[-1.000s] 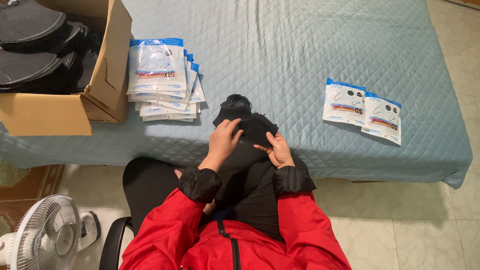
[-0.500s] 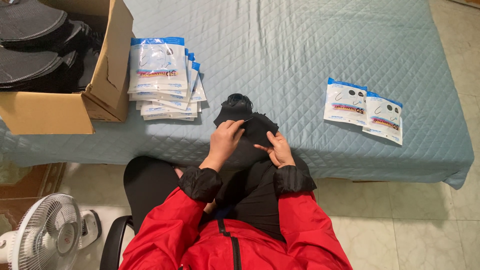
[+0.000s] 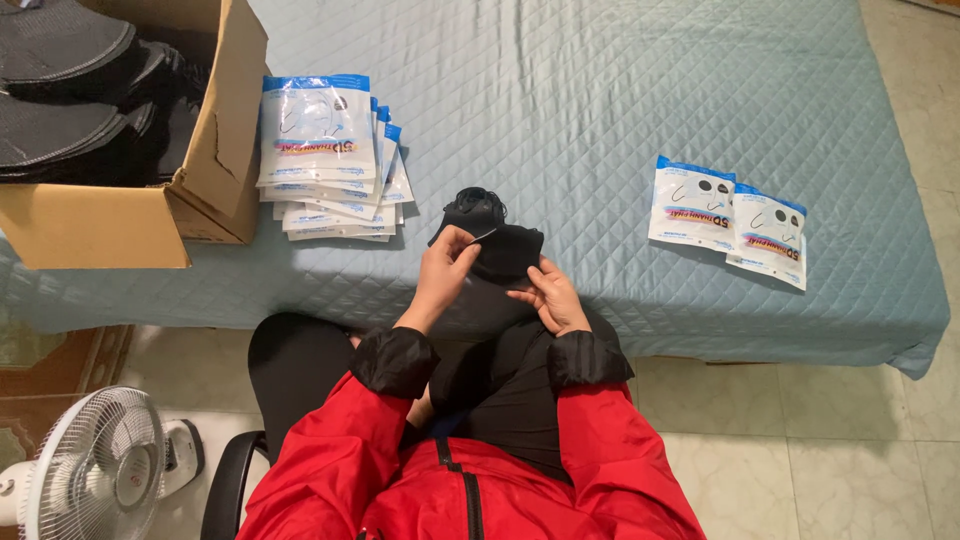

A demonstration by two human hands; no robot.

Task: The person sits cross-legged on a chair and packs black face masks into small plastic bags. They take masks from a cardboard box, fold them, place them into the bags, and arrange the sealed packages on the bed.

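At the near edge of the bed, the left hand [image 3: 445,268] pinches the top of a black cloth piece [image 3: 500,248] between curled fingers; the right hand [image 3: 552,297] grips its lower right edge, fingers closed on it. Beyond lie a stack of white packets [image 3: 325,155] beside a cardboard box [image 3: 215,160]; two more packets [image 3: 728,215] sit well apart to the right on the blue quilt [image 3: 600,100].

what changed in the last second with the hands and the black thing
Very little. The left hand slid slightly up and over the black fabric item, fingers pinching its top edge; the right hand kept its grip on the lower right edge. The stack of white packets, the two packets at right, the cardboard box and the fan stayed put.
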